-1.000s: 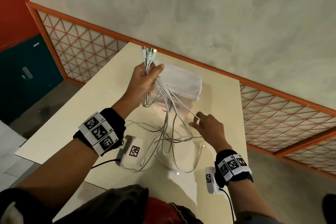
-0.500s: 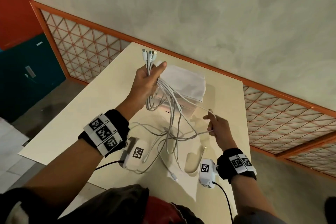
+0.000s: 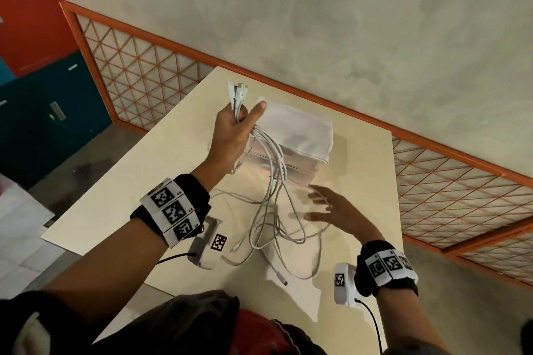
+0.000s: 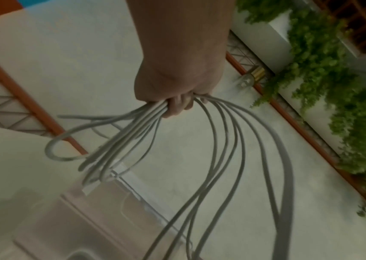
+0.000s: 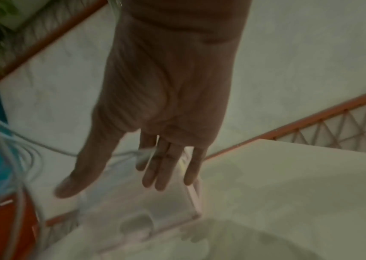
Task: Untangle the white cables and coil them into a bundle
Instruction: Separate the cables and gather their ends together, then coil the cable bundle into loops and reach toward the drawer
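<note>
The right hand (image 3: 331, 212) has let go of the strand it pinched and now hovers spread beside the white cables (image 3: 274, 181), which hang over the desk (image 3: 144, 181) from the left hand (image 3: 233, 132) gripping their plug ends; another tangled strand probably comes next.

Clear lidded box (image 3: 300, 141) on cream table (image 3: 144, 176)

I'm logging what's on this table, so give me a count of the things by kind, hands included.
Hands: 2, left hand and right hand
Bunch of white cables: 1, strands too tangled to count
Clear lidded box: 1
Table: 1
Total: 5
</note>
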The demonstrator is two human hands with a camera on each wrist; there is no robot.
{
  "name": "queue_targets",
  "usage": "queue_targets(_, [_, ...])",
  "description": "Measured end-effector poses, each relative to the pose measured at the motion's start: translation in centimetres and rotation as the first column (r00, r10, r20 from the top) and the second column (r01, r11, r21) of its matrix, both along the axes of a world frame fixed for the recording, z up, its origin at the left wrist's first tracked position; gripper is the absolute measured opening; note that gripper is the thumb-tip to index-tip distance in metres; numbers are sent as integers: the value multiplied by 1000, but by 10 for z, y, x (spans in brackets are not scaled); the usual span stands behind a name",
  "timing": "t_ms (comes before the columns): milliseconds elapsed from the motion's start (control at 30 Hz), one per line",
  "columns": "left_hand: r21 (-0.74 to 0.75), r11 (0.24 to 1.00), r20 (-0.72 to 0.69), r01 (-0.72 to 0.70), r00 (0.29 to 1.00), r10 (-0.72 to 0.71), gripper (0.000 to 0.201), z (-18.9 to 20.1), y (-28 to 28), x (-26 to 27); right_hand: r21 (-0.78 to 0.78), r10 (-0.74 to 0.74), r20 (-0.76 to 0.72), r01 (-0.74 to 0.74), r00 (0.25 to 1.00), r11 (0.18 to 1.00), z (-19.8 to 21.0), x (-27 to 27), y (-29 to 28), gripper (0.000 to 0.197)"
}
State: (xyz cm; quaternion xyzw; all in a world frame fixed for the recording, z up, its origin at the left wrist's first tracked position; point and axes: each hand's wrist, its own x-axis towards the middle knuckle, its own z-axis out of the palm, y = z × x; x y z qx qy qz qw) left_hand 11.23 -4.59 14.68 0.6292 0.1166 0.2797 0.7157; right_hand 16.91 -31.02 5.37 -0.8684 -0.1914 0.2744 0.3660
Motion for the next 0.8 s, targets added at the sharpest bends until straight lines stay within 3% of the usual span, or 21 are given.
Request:
queue_targets(67, [87, 996, 21, 26, 999, -28, 51, -4, -5, 0, 157, 53, 34, -57, 998, 986, 29, 0, 11, 69])
queue_targets(200, [186, 981, -1, 48, 999, -48, 47, -10, -14, 2, 408, 127, 34, -130, 991, 904, 79, -14, 42, 54])
queue_targets(300, [202, 977, 3, 63, 998, -65, 48, -6, -23, 1, 353, 154, 136, -193, 979, 915, 92, -25, 73, 40])
queue_targets(400, [122, 992, 55, 25, 998, -32, 51, 7, -23, -1, 333, 170, 89, -191, 981, 923, 71, -27, 87, 7])
queue_targets(567, [-22, 996, 34, -92, 995, 92, 50, 14, -2, -2, 196, 78, 43, -85, 996, 977, 28, -22, 68, 35])
queue_targets(700, [-75, 983, -68, -170, 984, 165, 50, -8, 7, -6, 187, 46, 51, -55, 998, 981, 19, -13, 53, 21])
queue_targets(800, [17, 972, -211, -236, 949, 234, 48, -32, 22, -7, 238, 38, -6, -35, 999, 971, 27, -13, 46, 20])
